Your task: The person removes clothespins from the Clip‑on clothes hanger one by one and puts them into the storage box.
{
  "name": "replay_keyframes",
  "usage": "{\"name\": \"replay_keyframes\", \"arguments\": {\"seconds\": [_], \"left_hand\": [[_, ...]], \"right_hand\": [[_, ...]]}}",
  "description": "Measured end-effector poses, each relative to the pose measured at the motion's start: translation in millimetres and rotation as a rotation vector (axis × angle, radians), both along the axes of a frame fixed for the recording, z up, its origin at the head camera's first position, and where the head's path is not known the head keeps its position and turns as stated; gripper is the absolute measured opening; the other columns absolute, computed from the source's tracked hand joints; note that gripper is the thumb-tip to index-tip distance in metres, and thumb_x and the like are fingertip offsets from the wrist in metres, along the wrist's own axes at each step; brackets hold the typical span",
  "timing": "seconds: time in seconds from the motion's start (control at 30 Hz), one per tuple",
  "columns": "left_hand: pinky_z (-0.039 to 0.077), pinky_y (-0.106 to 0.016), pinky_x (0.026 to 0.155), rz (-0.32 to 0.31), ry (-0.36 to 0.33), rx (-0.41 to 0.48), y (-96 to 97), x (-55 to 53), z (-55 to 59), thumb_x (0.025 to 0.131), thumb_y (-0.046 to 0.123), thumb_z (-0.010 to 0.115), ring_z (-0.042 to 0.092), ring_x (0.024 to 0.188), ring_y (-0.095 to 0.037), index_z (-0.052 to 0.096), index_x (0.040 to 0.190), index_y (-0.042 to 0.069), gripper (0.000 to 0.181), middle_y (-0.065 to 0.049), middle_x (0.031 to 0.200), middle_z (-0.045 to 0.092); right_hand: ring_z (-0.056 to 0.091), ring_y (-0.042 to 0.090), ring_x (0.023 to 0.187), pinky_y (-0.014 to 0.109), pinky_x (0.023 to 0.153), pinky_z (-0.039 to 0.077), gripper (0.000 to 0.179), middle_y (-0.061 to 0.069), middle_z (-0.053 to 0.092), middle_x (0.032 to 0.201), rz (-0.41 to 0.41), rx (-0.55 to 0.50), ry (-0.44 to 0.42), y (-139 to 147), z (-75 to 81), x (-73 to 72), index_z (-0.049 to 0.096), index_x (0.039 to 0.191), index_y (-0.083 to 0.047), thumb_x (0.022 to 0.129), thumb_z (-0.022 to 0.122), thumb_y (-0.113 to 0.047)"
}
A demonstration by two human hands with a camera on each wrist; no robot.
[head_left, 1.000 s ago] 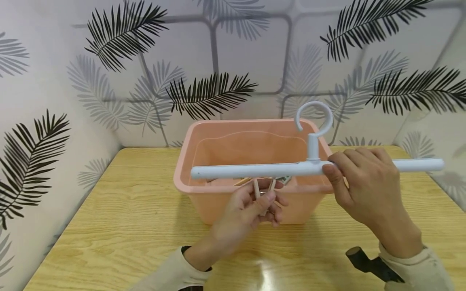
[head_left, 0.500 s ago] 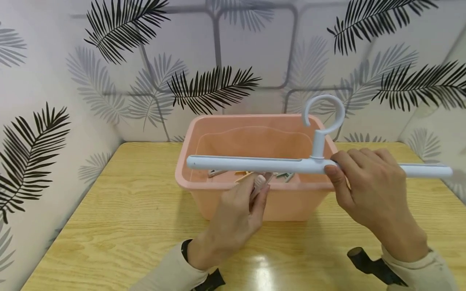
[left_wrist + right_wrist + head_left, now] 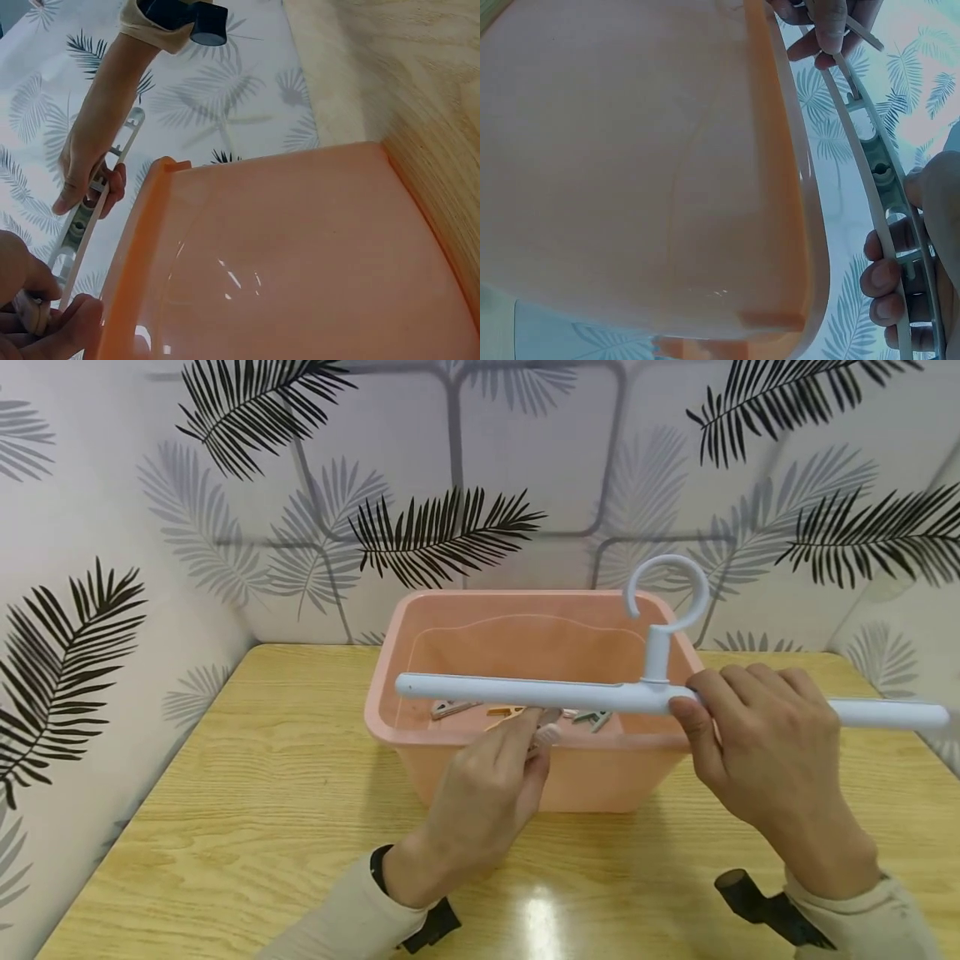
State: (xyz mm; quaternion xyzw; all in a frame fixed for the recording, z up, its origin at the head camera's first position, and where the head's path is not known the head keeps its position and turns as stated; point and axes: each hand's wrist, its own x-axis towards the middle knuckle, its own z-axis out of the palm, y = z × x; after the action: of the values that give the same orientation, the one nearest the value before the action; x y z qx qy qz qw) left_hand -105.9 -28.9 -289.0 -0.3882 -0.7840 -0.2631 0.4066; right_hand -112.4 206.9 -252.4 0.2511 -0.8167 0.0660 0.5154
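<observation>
My right hand [image 3: 765,752] grips a pale blue clothes hanger [image 3: 517,692] just right of its hook, holding the bar nearly level above a pink tub. In the right wrist view, curled fingers [image 3: 885,289] wrap the bar's hollow underside. My left hand [image 3: 480,785] pinches a light-coloured clothespin [image 3: 548,735] just below the bar, left of the hook. The right wrist view shows the clothespin [image 3: 866,34] close to the bar's left half; whether it clips the bar I cannot tell. Part of the clothespin is hidden by my fingers.
The pink tub [image 3: 381,727] stands on a wooden table [image 3: 262,777] before a leaf-patterned wall covering [image 3: 525,460]. Several clothespins lie in the tub, among them a green one [image 3: 596,718], a yellow one [image 3: 506,712] and a pale one [image 3: 452,708].
My left hand has turned over, back of the hand now up, and brought the clothespin up to the hanger. The hanger's left end rose, then the bar shifted slightly right.
</observation>
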Motion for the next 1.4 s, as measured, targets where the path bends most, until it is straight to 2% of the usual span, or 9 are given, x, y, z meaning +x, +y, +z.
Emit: {"name": "replay_keyframes", "arguments": {"seconds": [0.17,0.43,0.6,0.7,0.83,0.93,1.1,1.23,1.4], "left_hand": [[0.055,-0.024,0.069,-0.009,-0.017,-0.003,-2.1,0.5,3.0,0.083,-0.004,0.068,0.069,0.081,-0.02,0.061,0.109,-0.009,0.028,-0.016,0.095,0.068],[0.054,-0.023,0.06,0.0,-0.054,-0.033,-8.3,4.5,7.2,0.08,-0.004,0.067,0.066,0.069,-0.017,0.062,0.108,-0.009,0.028,-0.014,0.09,0.069],[0.054,-0.025,0.065,0.007,-0.096,-0.082,-15.2,5.4,14.6,0.079,-0.001,0.07,0.068,0.077,-0.019,0.065,0.108,-0.007,0.03,-0.012,0.091,0.07],[0.054,-0.028,0.074,0.008,-0.1,-0.101,-22.6,4.1,18.7,0.078,-0.001,0.07,0.068,0.085,-0.02,0.066,0.108,-0.005,0.031,-0.01,0.093,0.07],[0.054,-0.033,0.081,-0.018,-0.104,-0.108,-35.2,0.6,22.7,0.078,-0.004,0.069,0.067,0.092,-0.023,0.065,0.107,-0.004,0.03,-0.01,0.096,0.07],[0.055,-0.034,0.077,-0.024,-0.103,-0.117,-45.1,-3.2,25.4,0.077,-0.005,0.07,0.068,0.089,-0.025,0.065,0.106,-0.004,0.029,-0.011,0.096,0.07],[0.055,-0.034,0.068,-0.005,-0.107,-0.154,-60.3,-8.4,30.3,0.08,-0.002,0.071,0.067,0.081,-0.023,0.064,0.106,-0.005,0.027,-0.01,0.093,0.069],[0.055,-0.034,0.069,0.031,-0.116,-0.203,-69.2,-12.0,35.3,0.08,-0.002,0.071,0.068,0.082,-0.023,0.064,0.107,-0.004,0.028,-0.01,0.093,0.07],[0.054,-0.035,0.065,0.051,-0.158,-0.303,-80.8,-21.7,48.8,0.081,-0.004,0.071,0.066,0.079,-0.023,0.063,0.104,-0.001,0.025,-0.009,0.094,0.07]], "right_hand": [[0.052,0.038,0.057,0.046,0.057,0.036,0.057,0.013,0.05,0.058,0.013,-0.009,0.008,2.3,2.1,-1.7,0.051,0.072,-0.001,0.103,0.035,-0.046],[0.057,0.04,0.064,0.047,0.06,0.038,0.057,0.016,0.059,0.065,0.002,-0.032,-0.009,12.0,3.3,-3.6,0.055,0.073,0.0,0.102,0.036,-0.046],[0.058,0.039,0.064,0.047,0.059,0.037,0.058,0.015,0.061,0.067,-0.005,-0.045,-0.024,17.4,3.6,-5.0,0.057,0.073,-0.001,0.102,0.036,-0.047],[0.058,0.039,0.064,0.047,0.059,0.037,0.058,0.015,0.062,0.067,-0.014,-0.044,-0.036,20.7,3.3,-5.3,0.058,0.074,-0.001,0.102,0.035,-0.046],[0.058,0.039,0.062,0.048,0.06,0.038,0.059,0.016,0.062,0.067,-0.034,-0.041,-0.054,25.8,3.8,-5.7,0.06,0.076,0.0,0.102,0.035,-0.046],[0.057,0.038,0.061,0.049,0.059,0.038,0.061,0.016,0.062,0.068,-0.046,-0.044,-0.065,28.8,4.8,-5.6,0.061,0.078,0.001,0.102,0.034,-0.048],[0.055,0.038,0.061,0.048,0.058,0.036,0.061,0.016,0.062,0.068,-0.043,-0.043,-0.076,29.5,5.4,-5.4,0.061,0.078,0.001,0.102,0.034,-0.048],[0.056,0.039,0.061,0.048,0.058,0.036,0.062,0.017,0.063,0.069,-0.047,-0.044,-0.078,29.6,5.6,-5.1,0.061,0.079,0.002,0.102,0.033,-0.049],[0.056,0.04,0.061,0.049,0.057,0.035,0.065,0.018,0.062,0.069,-0.05,-0.042,-0.072,30.4,6.4,-5.3,0.061,0.079,0.002,0.102,0.031,-0.05]]}}
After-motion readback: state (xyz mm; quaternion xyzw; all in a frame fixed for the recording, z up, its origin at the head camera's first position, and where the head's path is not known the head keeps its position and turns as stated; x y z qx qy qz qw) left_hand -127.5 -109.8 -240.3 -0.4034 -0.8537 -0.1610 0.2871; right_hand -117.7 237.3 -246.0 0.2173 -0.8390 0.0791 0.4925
